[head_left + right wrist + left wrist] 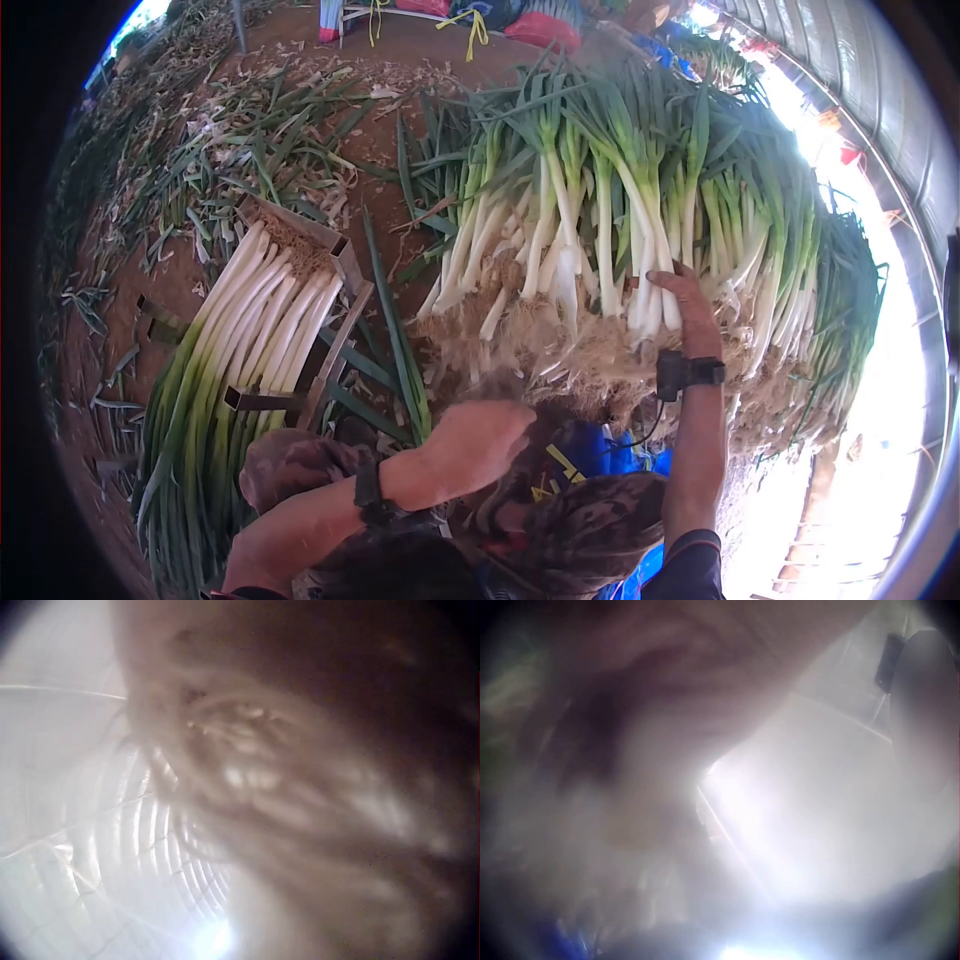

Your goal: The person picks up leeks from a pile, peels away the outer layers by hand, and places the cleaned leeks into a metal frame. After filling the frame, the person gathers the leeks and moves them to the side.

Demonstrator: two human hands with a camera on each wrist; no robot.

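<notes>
In the head view, my right hand (688, 300) reaches into the front of a large heap of green onions (610, 215), its thumb across the white stalks. It grips green onions (645, 285) just above their roots; blurred roots (255, 780) fill the right wrist view. My left hand (465, 450) is over my lap, back of the hand upward, fingers hidden beneath it. To its left a bundle of green onions (255, 310) lies in a metal rack (345, 265), roots toward the rack's far end, leaves hanging toward me. The left wrist view is mostly blurred.
Cut leaves (270, 140) litter the brown ground at the left and back. Loose long leaves (395, 340) lie between rack and heap. Red and blue bags (540, 25) with yellow ties stand at the back. A pale ribbed sheet wall (860, 70) curves along the right.
</notes>
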